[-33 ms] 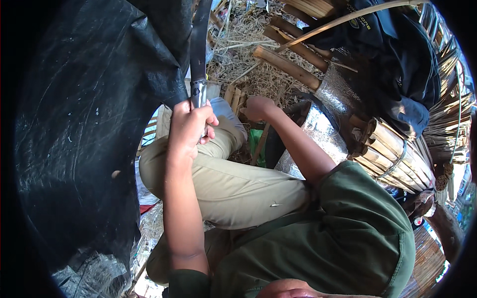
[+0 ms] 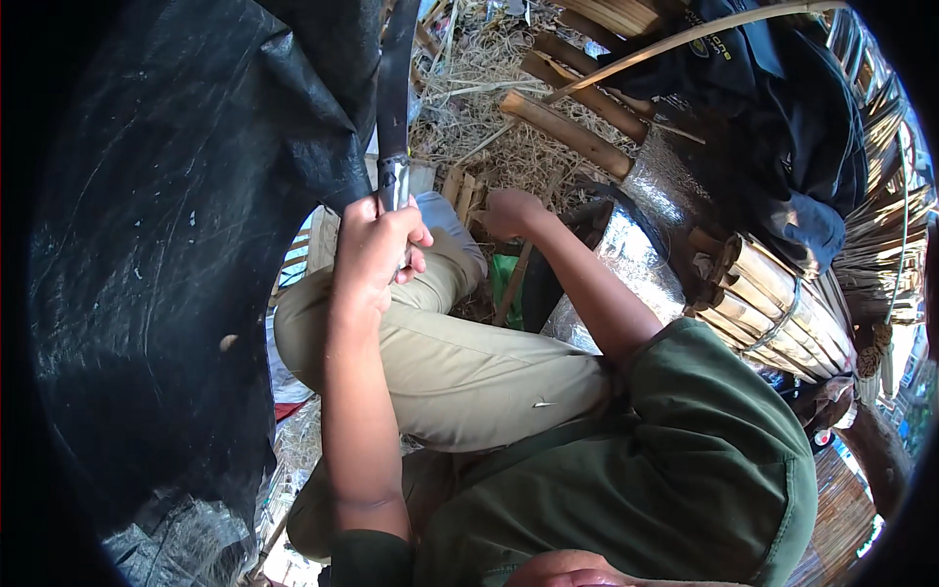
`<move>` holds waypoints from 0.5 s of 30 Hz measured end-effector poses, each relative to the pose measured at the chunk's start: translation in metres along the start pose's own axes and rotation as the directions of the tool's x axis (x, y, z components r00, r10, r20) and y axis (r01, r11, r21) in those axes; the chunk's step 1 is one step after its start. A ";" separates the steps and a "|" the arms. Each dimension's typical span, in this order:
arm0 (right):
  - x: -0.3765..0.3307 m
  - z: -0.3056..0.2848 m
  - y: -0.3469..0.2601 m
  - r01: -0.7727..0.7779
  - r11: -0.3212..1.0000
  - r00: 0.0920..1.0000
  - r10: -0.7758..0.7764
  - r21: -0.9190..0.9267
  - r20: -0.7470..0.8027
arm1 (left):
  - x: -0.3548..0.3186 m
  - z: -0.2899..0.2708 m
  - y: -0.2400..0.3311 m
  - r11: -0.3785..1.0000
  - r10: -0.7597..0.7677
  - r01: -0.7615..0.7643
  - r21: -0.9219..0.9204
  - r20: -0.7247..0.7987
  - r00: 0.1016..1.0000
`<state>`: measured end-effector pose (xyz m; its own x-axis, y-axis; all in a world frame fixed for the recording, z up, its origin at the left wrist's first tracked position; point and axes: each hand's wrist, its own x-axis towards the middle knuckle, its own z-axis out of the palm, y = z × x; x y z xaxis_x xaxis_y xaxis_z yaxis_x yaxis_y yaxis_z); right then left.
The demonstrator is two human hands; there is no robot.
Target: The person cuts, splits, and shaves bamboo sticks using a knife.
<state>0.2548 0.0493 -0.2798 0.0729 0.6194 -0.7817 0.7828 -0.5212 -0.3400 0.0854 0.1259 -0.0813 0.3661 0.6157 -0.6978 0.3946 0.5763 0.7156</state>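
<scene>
My left hand (image 2: 380, 245) is closed round the handle of a machete (image 2: 394, 108). Its long dark blade points away from me and runs out at the top edge, beside a black plastic sheet (image 2: 166, 254). A shiny metal collar (image 2: 393, 176) joins blade and handle. To the right, beyond my bent knee, my right hand (image 2: 511, 212) is curled into a fist above the straw-strewn ground. The fingers face away, so anything inside them is hidden. Just below that fist lie a narrow wooden stick (image 2: 516, 286) and a bit of green material (image 2: 503, 274).
Bamboo poles (image 2: 567, 132) stick out over dry straw (image 2: 489, 117) at the far side. A tied bamboo bundle (image 2: 782, 308) and dark clothing (image 2: 773, 127) are on the right, with a silvery sheet (image 2: 626, 254) near my right forearm. A thin bent cane (image 2: 685, 44) crosses the upper right.
</scene>
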 end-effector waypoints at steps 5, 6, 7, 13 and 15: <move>-0.013 -0.004 0.002 0.219 0.954 0.960 -0.172 0.206 -0.223 | 0.003 0.006 0.002 1.000 0.020 -0.020 0.018 -0.019 1.000; -0.017 -0.007 -0.004 0.284 0.784 0.958 -0.203 0.551 -0.204 | 0.003 0.005 0.001 0.999 0.022 -0.022 0.028 -0.026 0.999; -0.029 -0.015 -0.014 0.292 0.502 0.952 -0.236 0.814 -0.196 | 0.002 0.006 0.000 0.999 0.028 -0.027 0.028 -0.029 0.999; -0.095 -0.042 -0.074 0.482 0.161 0.805 -0.469 0.861 -0.363 | -0.016 0.006 -0.004 0.999 0.041 -0.041 -0.004 0.003 0.999; -0.108 -0.046 -0.083 0.483 0.126 0.769 -0.533 0.866 -0.352 | -0.032 0.014 -0.007 0.994 0.108 -0.108 0.031 -0.012 0.994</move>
<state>0.2107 0.0530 -0.1435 -0.1439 0.9610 -0.2362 -0.4016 -0.2749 -0.8736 0.0827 0.0950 -0.0643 0.3970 0.6808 -0.6156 0.3783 0.4897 0.7855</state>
